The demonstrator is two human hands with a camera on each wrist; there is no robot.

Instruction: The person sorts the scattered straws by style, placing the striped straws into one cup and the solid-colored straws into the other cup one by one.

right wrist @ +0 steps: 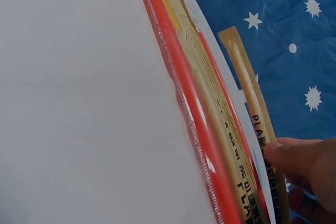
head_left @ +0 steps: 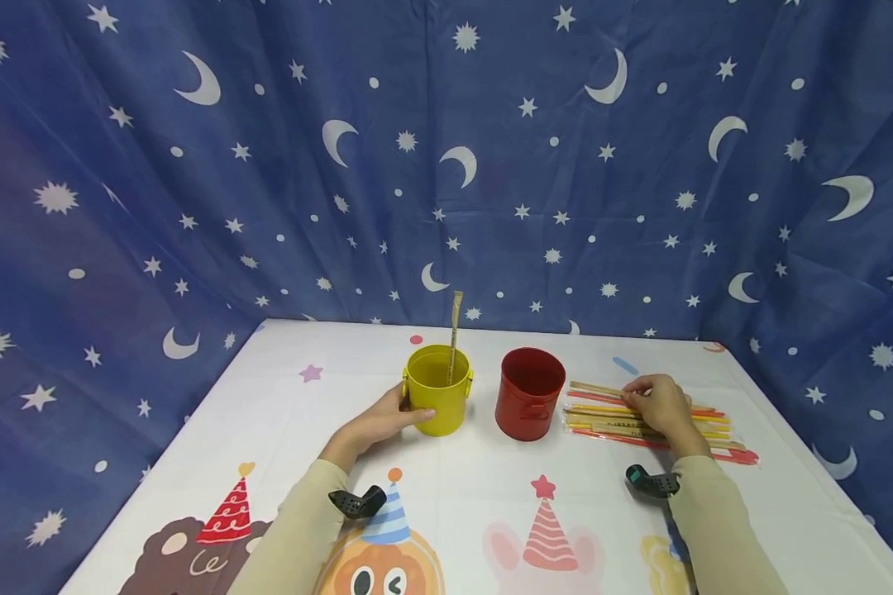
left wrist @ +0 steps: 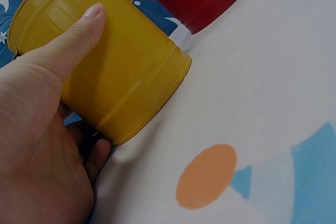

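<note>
My left hand (head_left: 375, 426) grips the side of a small yellow metal bucket (head_left: 446, 409), its thumb lying along the front wall. One brown paper-wrapped straw (head_left: 456, 318) stands in that bucket and leans on its rim. To the right, my right hand (head_left: 662, 405) is over a bunch of wrapped straws (head_left: 603, 427). In the right wrist view its thumb and finger pinch a paper-wrapped straw (right wrist: 245, 74) at the bunch's far side, raised at one end. Red straws (right wrist: 181, 74) in clear wrappers lie beside brown ones.
A red metal bucket (head_left: 517, 413) stands between the yellow bucket and the straws. The table (head_left: 446, 496) wears a white cloth with printed cartoon animals. Behind and to the sides hangs a blue curtain (head_left: 506, 173) with moons and stars.
</note>
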